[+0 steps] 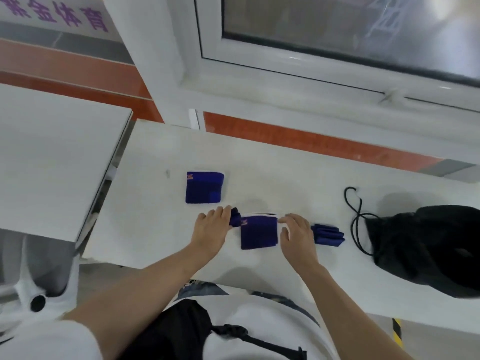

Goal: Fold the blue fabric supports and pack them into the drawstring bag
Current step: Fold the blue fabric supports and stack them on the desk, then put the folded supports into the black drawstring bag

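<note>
Both hands, left hand (213,224) and right hand (296,231), pinch the centre-frame blue support (259,232) ends; loose grip risks the fold springing open.

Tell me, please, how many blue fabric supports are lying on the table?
3: one flat behind the hands, one between both hands, one bunched beside the black bag. Others may be hidden inside the bag.
</note>
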Motion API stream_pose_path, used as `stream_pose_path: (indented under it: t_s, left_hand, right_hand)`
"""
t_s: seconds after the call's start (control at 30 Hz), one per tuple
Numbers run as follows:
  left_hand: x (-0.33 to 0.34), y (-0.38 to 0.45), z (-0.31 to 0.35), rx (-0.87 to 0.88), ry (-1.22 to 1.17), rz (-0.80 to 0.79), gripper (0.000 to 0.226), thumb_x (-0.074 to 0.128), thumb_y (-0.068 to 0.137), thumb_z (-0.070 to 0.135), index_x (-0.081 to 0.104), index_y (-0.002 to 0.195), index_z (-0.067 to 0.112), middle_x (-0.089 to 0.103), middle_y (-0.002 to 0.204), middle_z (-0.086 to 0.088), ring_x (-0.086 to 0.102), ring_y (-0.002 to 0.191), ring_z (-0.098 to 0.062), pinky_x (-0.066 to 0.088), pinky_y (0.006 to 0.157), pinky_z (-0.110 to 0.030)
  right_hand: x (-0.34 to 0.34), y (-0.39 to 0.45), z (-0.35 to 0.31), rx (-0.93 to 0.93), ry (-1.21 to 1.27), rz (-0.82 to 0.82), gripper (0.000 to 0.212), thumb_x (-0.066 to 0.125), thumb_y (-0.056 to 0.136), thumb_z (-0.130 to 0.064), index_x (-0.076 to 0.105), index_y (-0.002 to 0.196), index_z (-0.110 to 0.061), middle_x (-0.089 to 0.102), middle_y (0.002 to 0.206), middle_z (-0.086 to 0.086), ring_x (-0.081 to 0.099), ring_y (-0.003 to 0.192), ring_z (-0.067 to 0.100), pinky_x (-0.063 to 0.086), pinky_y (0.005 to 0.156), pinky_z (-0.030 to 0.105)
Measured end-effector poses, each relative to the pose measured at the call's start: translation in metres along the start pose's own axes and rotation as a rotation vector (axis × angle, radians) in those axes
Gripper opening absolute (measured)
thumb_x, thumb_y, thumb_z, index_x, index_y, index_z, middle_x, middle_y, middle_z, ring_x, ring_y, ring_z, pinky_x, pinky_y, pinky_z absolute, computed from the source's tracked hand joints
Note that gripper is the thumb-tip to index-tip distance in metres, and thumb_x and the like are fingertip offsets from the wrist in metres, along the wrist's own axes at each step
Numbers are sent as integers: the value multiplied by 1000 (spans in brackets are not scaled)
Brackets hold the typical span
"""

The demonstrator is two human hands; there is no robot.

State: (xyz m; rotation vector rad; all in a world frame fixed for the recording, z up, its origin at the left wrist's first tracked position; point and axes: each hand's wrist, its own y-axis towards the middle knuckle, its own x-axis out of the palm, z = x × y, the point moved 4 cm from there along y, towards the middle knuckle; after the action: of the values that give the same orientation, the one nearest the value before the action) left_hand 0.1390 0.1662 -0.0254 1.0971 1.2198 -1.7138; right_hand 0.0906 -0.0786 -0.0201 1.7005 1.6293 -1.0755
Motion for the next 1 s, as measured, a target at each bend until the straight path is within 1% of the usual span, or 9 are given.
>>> stream_pose_path:
  t_s: [0.1,0.23,0.4,0.47,0.57,0.63,0.73,0.87,1.0]
  left_hand:
    - [-3,5,51,-3,-9,77,35,58,99,36,46,129,22,61,112,3,63,95,-20,46,78,-36]
    - [6,9,114,20,-4,97,36,54,101,32,44,134,21,61,117,0,62,99,-22,46,83,-37]
    - [14,4,163,12,2,47,47,49,102,23,36,147,17,57,135,-3,57,117,-25,44,95,-39]
    - [9,2,174,15,34,34,51,50,101,21,33,150,17,56,137,-3,56,118,-25,43,95,-39]
    - [-1,2,181,2,23,20,52,47,103,20,29,151,18,54,138,-3,55,119,-26,42,93,-39]
    - [-6,2,182,4,14,7,49,44,104,22,28,151,20,55,135,-3,55,116,-25,42,91,-38]
    - [-12,3,177,-23,-23,23,47,41,107,27,27,152,22,58,129,-1,57,113,-23,42,92,-37]
    - [-17,-5,173,-34,-113,-8,48,42,107,26,28,153,20,57,133,-2,56,116,-23,42,96,-39]
    - [-33,-9,192,-1,-298,38,48,46,106,27,32,152,21,59,131,-5,59,111,-26,47,96,-44]
  right_hand:
    - [-26,6,46,-35,-8,26,28,58,92,-2,68,113,-16,63,126,0,53,123,24,47,100,42]
    - [-52,7,117,18,-119,-4,31,60,92,-8,64,121,-15,60,133,3,51,128,29,45,103,47]
    - [-46,9,173,-65,-320,-244,65,64,92,-26,42,151,-12,40,159,6,33,150,32,36,115,49]
    - [-38,12,182,-72,-351,-331,68,62,94,-25,35,155,-12,34,163,5,27,153,30,37,115,47]
    - [-34,15,184,-73,-367,-327,61,63,94,-21,41,150,-12,44,154,5,39,143,29,45,107,45]
    - [-33,16,182,-75,-378,-284,57,69,89,-20,48,142,-13,55,137,5,53,123,29,50,95,42]
    - [-32,14,178,-39,-419,-246,53,76,86,-25,53,131,-12,57,119,9,56,102,28,49,81,38]
    - [-29,1,175,37,-351,-269,37,65,96,-35,55,123,-10,51,117,11,54,102,28,48,80,37]
    - [-58,-15,160,75,6,-169,34,60,100,-33,54,122,-7,55,114,9,54,102,30,49,83,42]
